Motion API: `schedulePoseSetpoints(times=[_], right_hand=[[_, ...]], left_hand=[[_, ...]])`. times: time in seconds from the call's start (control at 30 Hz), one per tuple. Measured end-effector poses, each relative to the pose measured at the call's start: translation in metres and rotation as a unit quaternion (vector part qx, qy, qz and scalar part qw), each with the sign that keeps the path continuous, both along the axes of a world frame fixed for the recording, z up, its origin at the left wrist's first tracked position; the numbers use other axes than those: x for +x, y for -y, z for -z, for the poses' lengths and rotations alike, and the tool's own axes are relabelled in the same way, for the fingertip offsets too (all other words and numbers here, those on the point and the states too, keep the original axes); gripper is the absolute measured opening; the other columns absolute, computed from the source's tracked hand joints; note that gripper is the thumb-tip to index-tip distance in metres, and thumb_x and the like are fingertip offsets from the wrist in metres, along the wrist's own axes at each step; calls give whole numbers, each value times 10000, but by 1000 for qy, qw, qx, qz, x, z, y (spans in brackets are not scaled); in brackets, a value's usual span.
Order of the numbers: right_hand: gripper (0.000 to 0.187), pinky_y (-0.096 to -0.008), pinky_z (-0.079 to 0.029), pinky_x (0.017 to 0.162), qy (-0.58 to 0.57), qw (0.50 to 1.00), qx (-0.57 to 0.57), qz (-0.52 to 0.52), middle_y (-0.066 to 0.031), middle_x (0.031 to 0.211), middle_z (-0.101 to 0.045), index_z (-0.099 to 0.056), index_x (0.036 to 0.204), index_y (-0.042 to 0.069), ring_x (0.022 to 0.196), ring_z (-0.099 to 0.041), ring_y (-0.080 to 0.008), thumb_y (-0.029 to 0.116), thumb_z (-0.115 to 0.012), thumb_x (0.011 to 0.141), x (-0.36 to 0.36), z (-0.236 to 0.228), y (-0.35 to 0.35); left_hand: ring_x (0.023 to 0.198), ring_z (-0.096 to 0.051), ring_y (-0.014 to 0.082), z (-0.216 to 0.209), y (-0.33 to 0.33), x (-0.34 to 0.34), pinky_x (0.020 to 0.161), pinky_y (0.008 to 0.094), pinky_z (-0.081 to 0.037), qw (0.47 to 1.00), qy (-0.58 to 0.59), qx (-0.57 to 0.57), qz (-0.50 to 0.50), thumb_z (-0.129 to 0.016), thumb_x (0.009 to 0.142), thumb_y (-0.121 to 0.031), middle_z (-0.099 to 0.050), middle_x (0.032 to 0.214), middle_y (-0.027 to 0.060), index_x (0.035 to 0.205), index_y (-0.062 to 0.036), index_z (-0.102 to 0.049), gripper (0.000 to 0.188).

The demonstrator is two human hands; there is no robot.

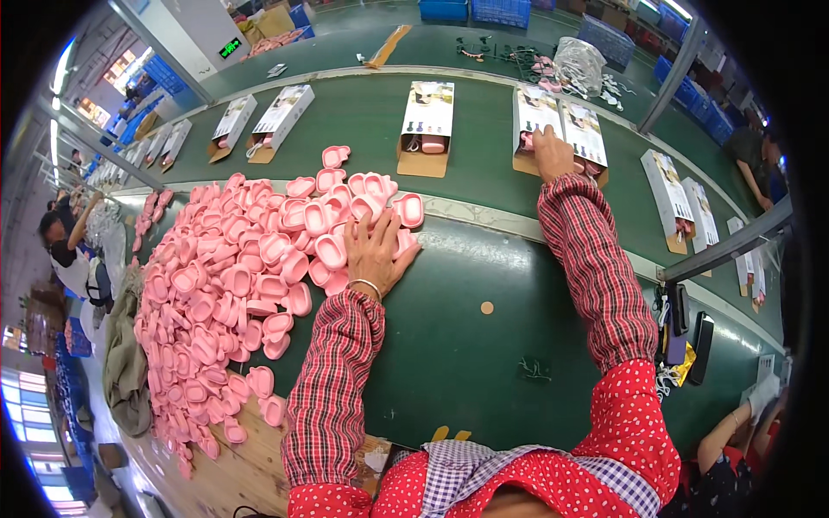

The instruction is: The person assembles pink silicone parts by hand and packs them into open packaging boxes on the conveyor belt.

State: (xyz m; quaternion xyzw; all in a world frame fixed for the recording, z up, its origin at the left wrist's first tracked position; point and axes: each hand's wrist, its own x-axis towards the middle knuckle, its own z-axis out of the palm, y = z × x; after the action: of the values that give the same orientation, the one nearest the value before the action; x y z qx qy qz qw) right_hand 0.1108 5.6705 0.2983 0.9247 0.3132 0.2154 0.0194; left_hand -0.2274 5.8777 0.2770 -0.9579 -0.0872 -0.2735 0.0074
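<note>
Left hand (376, 250) spread flat, fingers apart, on pink plastic pieces (233, 285) heaped on green table (466, 345). Right hand (551, 152) reaching into open box (560, 129) on belt; grip hidden, cannot tell.

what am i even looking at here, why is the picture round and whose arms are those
This is one picture from a wide fisheye camera worn on a person's head, looking down at their own work. That lens makes the round frame and bends straight edges. The two arms in red checked sleeves coming up from the bottom are the wearer's own.

The left hand rests flat on the edge of a big pile of pink plastic parts heaped on a green table. It lies on them rather than closing around one.

The right hand reaches forward to an open cardboard box on the green conveyor belt; whether it grips anything there is hard to tell. More open boxes sit along that belt. Other people work at the left and right edges.
</note>
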Motion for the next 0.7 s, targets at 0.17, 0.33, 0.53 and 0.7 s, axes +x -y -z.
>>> schedulePoseSetpoints(times=[0.17,0.33,0.53,0.7], right_hand=[[148,-416,-581,648,-11,996,49,72,-143,1036,-564,-550,1035,40,784,-698,-281,120,-547,911,3,-1,12],[302,-395,-558,732,-183,942,151,-238,-108,1171,-525,-565,1150,105,984,-613,-324,124,-595,850,-115,-10,-61],[205,-385,-563,646,-139,858,170,-464,-115,1102,-530,-562,997,23,921,-619,-307,80,-578,801,-179,32,-109],[237,-423,-546,633,-83,919,202,-328,-110,1045,-575,-619,1042,129,915,-635,-297,81,-578,813,-133,32,-66]], left_hand=[[1259,-427,303,2,-3,3,1111,529,-228,1000,-4,-4,2,-669,824,-485,-565,1327,45,1247,-93,-601,581],[1270,-421,311,1,-10,-6,1114,534,-226,1000,-27,14,-6,-663,829,-485,-552,1346,42,1268,-106,-590,585],[1277,-418,328,11,-8,5,1119,525,-235,998,5,-52,22,-728,780,-410,-505,1370,85,1271,-60,-545,630],[1317,-397,307,5,-15,3,1134,499,-240,997,25,-69,34,-746,774,-385,-432,1407,147,1308,-22,-468,703]])
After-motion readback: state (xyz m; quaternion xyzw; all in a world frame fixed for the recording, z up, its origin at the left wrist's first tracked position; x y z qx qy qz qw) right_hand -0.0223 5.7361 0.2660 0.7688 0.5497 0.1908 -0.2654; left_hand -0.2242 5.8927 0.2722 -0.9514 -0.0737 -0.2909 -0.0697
